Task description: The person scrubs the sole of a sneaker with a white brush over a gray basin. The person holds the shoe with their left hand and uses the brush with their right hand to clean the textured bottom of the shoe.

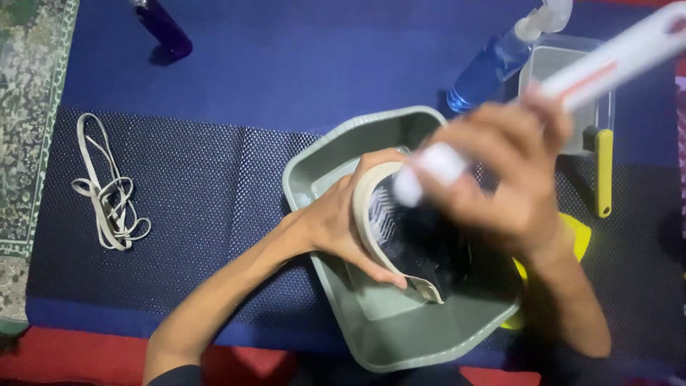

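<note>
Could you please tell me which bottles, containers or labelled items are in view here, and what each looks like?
Spray bottle: top right, clear blue with a white trigger head.
Dark purple bottle: top left, only partly in frame.
White brush handle: held in the right hand, with a red-orange marking, blurred.
No screens or signs.

1. Left hand [336, 225]: forearm enters from lower left, fingers and thumb curled in a grip, palm facing right.
2. Right hand [504, 175]: motion-blurred, fist closed, forearm from lower right.
</note>
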